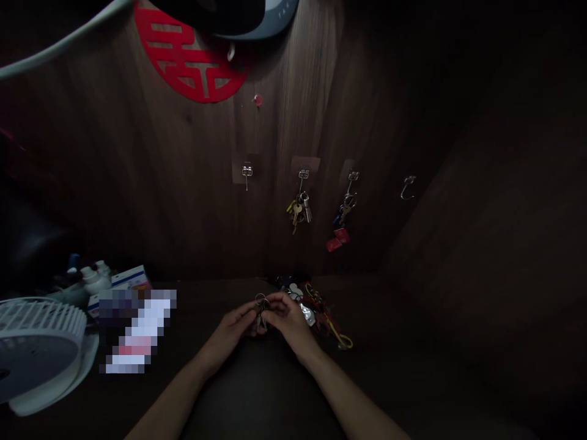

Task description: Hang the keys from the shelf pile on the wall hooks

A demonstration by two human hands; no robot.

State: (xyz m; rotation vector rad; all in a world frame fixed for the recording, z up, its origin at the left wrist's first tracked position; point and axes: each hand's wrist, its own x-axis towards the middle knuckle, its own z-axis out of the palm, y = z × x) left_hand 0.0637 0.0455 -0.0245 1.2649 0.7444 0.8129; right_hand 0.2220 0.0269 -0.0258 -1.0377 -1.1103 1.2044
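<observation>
Between my two hands is a bunch of keys (261,304) on a metal ring, held above the dark surface. My left hand (237,322) pinches it from the left, fingers closed. From the right, my right hand (285,315) grips the same bunch with thumb and fingers. Just beyond my right hand lies a pile of more keys and keyrings (316,305), with red and yellow straps and a shiny silver piece. On the wooden wall ahead, one key bunch (299,209) hangs from a hook, and another key bunch (347,211) with red tags hangs beside it.
A bare hook (246,174) is on the wall at left, another hook (408,186) at right. A white fan (41,342) stands at the left, near white bottles (95,280) and a box (132,278). A red paper cutout (197,67) decorates the wall above.
</observation>
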